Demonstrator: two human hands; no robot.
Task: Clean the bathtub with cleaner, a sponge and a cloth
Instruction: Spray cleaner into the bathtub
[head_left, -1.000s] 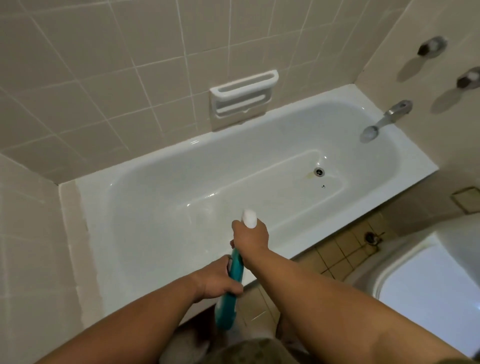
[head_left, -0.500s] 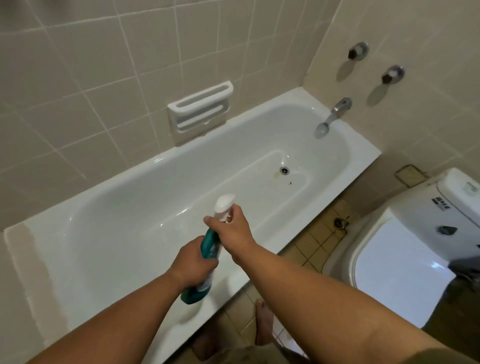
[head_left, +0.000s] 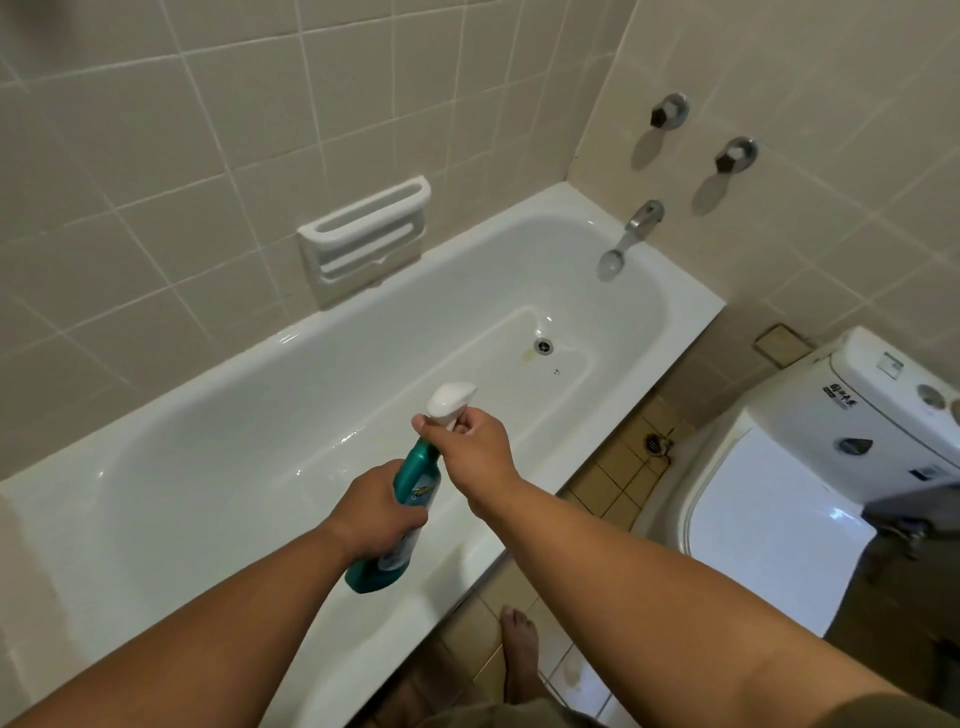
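A long white enamel bathtub runs along a beige tiled wall, where a white ceramic soap holder is set into the tiles just above the tub's far rim. Over the near side of the tub, a person's left hand is wrapped around the lower body of a teal plastic spray bottle of cleaner, which is tilted with its base towards the person and its top towards the basin. The right hand grips the neck under the bottle's white trigger head, fingers curled at the trigger and the nozzle aimed at the tub floor. Beyond it, a round metal drain sits in the tub floor with a faint yellowish stain beside it. A chrome spout juts over the far end, with two metal tap knobs on the end wall above it. A bare foot stands on the tan tiled floor beside the tub, near a small floor drain. At far right stands a white toilet, lid closed.
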